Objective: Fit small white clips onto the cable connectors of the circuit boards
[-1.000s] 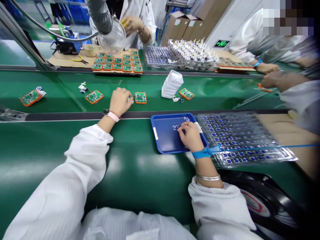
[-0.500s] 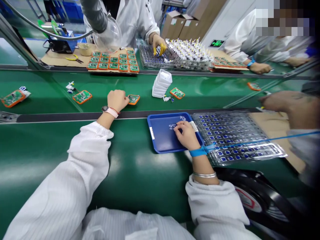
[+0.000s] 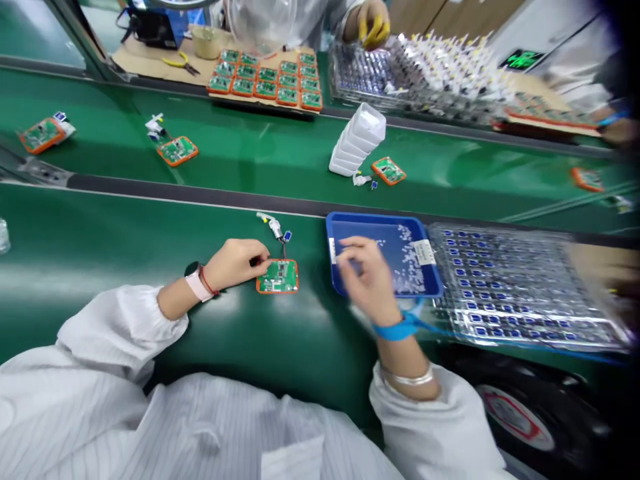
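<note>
My left hand (image 3: 240, 262) is closed at the upper left edge of a green circuit board (image 3: 278, 279) in an orange frame, which lies on the green table before me. Thin wires join the board to a white connector part (image 3: 273, 225) and a small blue square piece (image 3: 287, 236) behind it. My right hand (image 3: 367, 277), slightly blurred, hangs over the left part of a blue tray (image 3: 334, 288). Its thumb and fingers are pinched; anything between them is too small to see. Small clear bits (image 3: 411, 267) lie scattered in the tray's right half.
Clear plastic trays (image 3: 520, 287) of blue squares stand right of the blue tray. Beyond the ledge are a stack of white cups (image 3: 357, 140) and several framed boards (image 3: 179, 151). Across, a co-worker's hand (image 3: 373, 23) wears yellow finger covers. A blue cord trails from my right wrist.
My left hand has brought the circuit board from the belt onto the near table. My right hand has risen and moved toward the tray's left side. The camera view has tilted down.
</note>
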The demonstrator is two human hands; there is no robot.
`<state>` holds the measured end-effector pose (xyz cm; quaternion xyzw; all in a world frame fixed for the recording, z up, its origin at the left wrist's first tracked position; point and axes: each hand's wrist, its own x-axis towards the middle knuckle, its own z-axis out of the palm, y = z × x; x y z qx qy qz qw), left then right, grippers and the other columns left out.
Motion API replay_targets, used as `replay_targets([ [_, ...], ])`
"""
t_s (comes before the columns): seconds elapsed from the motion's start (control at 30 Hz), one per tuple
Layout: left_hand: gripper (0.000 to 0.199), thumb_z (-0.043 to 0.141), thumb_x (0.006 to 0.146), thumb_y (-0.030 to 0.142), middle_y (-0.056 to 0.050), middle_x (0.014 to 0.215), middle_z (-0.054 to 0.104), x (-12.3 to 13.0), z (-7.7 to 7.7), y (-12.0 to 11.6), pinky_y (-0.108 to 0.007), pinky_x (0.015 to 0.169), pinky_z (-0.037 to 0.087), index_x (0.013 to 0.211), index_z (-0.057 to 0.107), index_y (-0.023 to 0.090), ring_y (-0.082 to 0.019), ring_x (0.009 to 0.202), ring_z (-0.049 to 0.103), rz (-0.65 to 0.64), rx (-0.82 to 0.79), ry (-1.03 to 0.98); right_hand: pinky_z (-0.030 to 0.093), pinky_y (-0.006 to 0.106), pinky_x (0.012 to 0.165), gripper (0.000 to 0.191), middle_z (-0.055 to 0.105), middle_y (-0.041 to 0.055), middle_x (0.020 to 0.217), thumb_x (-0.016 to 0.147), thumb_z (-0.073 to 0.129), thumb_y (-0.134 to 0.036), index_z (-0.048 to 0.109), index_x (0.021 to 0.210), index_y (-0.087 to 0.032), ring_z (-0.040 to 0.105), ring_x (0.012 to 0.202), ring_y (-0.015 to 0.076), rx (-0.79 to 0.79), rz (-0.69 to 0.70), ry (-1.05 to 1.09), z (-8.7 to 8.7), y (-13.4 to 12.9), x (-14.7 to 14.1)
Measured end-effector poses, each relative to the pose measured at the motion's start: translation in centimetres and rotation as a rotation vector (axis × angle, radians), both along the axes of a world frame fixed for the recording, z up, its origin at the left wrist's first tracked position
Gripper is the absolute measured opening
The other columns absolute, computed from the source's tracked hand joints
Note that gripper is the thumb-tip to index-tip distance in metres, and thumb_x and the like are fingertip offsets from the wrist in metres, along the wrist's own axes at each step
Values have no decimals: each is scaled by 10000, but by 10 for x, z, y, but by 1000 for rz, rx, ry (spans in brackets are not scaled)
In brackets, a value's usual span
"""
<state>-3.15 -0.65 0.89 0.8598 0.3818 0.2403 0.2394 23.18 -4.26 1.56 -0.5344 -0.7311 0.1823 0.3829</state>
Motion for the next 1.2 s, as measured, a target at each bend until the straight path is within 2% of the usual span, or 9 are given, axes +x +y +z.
replay_targets([
  [0.1,93,533,830,205,-34,841,677,1,-5,-12,-238,684,469,791,604,158,-142,766,635,-7,25,8,444,385,869,111,547,87,1011,844,469,-184,518,747,-210,546,990,204,-137,175,89,-6,-16,-45],
  [0.2,99,537,839,195,-51,959,672,7,-3,-12,-276,786,474,877,625,168,-167,905,621,-12,65,-53,435,400,890,109,532,88,1016,838,472,-166,510,746,-210,529,1022,214,-182,172,123,-17,-17,-62],
  [0.3,112,556,843,226,-50,978,674,14,-1,-11,-325,846,465,837,660,185,-183,935,606,-26,33,-119,424,412,904,102,525,86,1027,838,475,-168,512,753,-212,514,1034,217,-192,172,129,-23,-11,-62],
  [0.53,81,619,784,221,-37,960,681,19,-4,-13,-368,862,473,772,697,201,-193,915,609,6,-188,-180,421,419,906,91,527,80,1027,833,483,-181,517,755,-215,506,1032,217,-208,197,121,-23,-9,-63],
  [0.67,83,625,751,180,-21,898,688,22,-4,-13,-329,804,491,714,697,195,-175,841,627,44,-262,-202,435,407,873,99,524,81,994,824,480,-178,515,735,-206,517,999,214,-237,205,121,-23,-8,-63],
  [0.8,125,599,727,128,-12,807,690,26,1,-10,-276,720,491,643,680,173,-144,716,632,73,-316,-189,468,356,762,117,520,79,939,807,476,-162,515,701,-195,538,900,197,-305,184,120,-23,-5,-63],
  [0.97,122,586,723,132,-11,774,683,26,4,-5,-262,691,480,631,657,168,-146,722,631,11,-315,-150,467,340,728,136,522,63,885,802,477,-149,508,681,-201,541,848,185,-289,174,88,-19,-6,-68],
  [1.1,73,600,766,227,-38,866,671,20,-2,-4,-312,770,475,794,643,175,-185,833,616,-7,-174,-108,460,354,791,124,554,74,915,823,484,-179,549,720,-200,553,903,193,-113,133,56,-6,-4,-48],
  [1.2,225,587,792,281,-65,1017,648,16,-8,-2,-377,879,442,995,604,185,-228,981,579,-23,-54,-47,469,359,745,124,580,86,907,818,504,-239,573,723,-200,557,879,205,12,-105,-4,-2,9,2],
])
